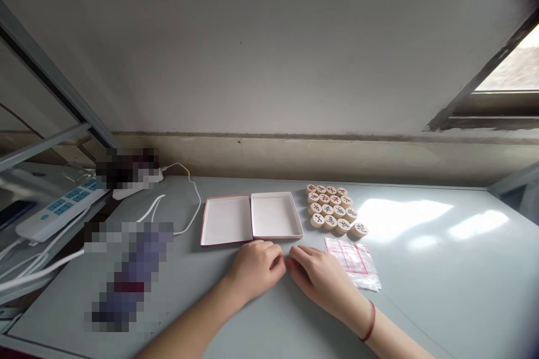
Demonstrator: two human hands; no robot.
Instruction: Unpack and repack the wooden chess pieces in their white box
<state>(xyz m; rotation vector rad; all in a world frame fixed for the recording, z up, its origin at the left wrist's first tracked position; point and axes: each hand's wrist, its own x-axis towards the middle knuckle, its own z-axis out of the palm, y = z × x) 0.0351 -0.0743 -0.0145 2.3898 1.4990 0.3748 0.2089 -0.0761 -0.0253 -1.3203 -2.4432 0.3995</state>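
Observation:
My left hand [257,268] rests on the grey table, its fingers curled closed with nothing visible in them. Close beside it on the right, my right hand [319,275] also lies with fingers curled and nothing showing in its grip. Just beyond my left hand are two shallow white trays side by side, a left one [226,220] with a reddish edge and a right one [277,215]; both are empty. Several round wooden chess pieces [332,208] with red or black characters stand in rows to the right of the trays. A clear plastic bag [351,261] with red print lies beside my right hand.
At the left is a white power strip [63,210] with blue sockets, and white cables [194,193] run across the table [421,303]. A blurred purple item [141,269] lies left of my left forearm. A wall [269,67] borders the far edge.

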